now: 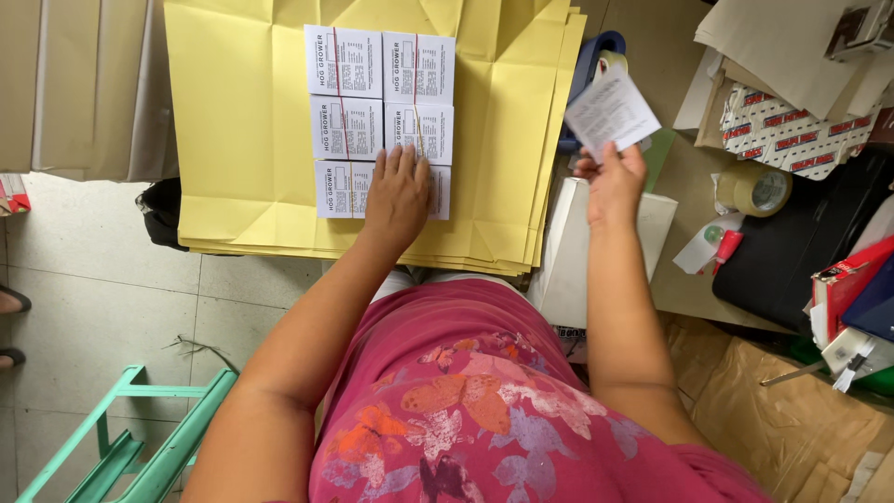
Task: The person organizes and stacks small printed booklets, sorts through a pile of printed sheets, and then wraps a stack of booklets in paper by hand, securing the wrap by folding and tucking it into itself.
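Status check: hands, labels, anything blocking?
Left hand flat on the white printed labels laid in rows on the yellow paper stack. Right hand pinching one loose label, raised. Tape roll off to the side, nothing blocking.

A packing workroom: stacked yellow paper bags (pixel 251 140), tape roll (pixel 756 190), labels (pixel 380 121).

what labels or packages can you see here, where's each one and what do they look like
White label sheets: rectangular, black print, in a two-wide grid on the yellow paper stack; left hand rests on the bottom row.
Loose label: white slip, black print, held up by the right hand.
Printed carton: right, white with red-and-blue marks.
Red box: far right edge.
Tape roll: tan, round.
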